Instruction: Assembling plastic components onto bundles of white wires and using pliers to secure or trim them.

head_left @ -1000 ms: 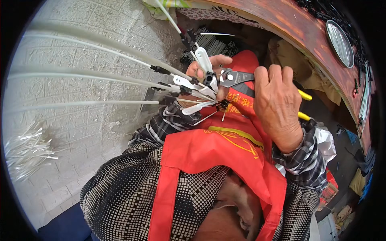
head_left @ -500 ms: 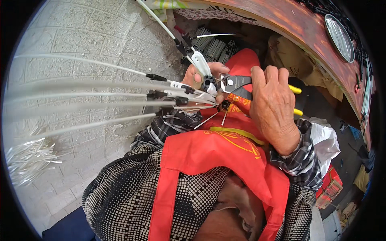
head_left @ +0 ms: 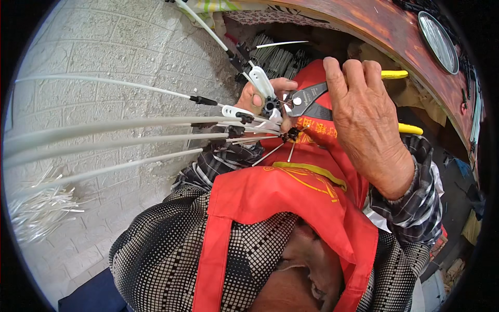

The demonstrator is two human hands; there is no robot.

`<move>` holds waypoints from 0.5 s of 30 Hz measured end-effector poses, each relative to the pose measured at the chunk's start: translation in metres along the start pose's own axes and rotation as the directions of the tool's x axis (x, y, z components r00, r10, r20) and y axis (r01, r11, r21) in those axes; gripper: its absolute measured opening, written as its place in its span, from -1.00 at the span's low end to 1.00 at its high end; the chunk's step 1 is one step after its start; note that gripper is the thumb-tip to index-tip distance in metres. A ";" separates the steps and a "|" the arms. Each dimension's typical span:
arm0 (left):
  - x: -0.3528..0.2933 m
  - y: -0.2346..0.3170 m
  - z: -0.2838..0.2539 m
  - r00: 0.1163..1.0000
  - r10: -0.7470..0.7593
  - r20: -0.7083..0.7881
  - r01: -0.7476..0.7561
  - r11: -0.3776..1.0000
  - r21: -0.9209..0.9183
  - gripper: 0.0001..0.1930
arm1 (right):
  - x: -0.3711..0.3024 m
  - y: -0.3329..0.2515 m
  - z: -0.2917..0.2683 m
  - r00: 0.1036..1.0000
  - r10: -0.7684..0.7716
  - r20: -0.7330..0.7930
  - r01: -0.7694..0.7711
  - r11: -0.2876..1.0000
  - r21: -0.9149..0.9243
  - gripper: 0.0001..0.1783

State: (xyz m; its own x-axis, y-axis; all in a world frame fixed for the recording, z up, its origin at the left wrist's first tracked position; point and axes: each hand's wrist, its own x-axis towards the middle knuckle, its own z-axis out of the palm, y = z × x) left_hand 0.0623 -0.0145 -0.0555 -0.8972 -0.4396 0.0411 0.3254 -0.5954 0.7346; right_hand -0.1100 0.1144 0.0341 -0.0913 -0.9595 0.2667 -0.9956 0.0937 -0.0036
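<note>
My left hand (head_left: 250, 100), partly hidden behind white plastic pieces, is closed round a bundle of thin white rods (head_left: 114, 140) with black joints, which meets at a black toothed hub (head_left: 271, 106). The rods fan out to the left. One white slotted plastic strip (head_left: 261, 82) stands up beside my thumb. My right hand (head_left: 361, 117) grips pliers (head_left: 306, 98) with a grey head and yellow handles spread apart. Their jaws are right at the hub, near my left fingers; whether they touch a rod I cannot tell. A smaller black hub (head_left: 292, 133) with short rods lies just below.
A red apron (head_left: 280, 197) covers my lap. Along the right runs a reddish wooden table (head_left: 358, 26) bearing a round metal-rimmed tray (head_left: 420, 21). A pale brick-patterned wall (head_left: 104, 57) is at the left. Bundled white rods (head_left: 278, 60) stand under the table.
My right hand has shifted slightly right, and the pliers' handles have spread wider. The rods at the left have swayed a little; my left hand stays almost where it was.
</note>
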 end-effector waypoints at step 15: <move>-0.005 0.003 -0.011 0.983 0.024 0.181 -0.024 1.000 0.000 -0.28 | 0.002 0.003 -0.006 0.989 -0.063 0.131 0.055 0.997 0.059 -0.63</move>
State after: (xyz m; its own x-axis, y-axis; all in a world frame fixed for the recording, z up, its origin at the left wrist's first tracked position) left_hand 0.0708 -0.0217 -0.0611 -0.9285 -0.3243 0.1809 0.3471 -0.5846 0.7333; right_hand -0.1129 0.1147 0.0406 -0.0308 -0.9900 0.1378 -0.9987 0.0247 -0.0454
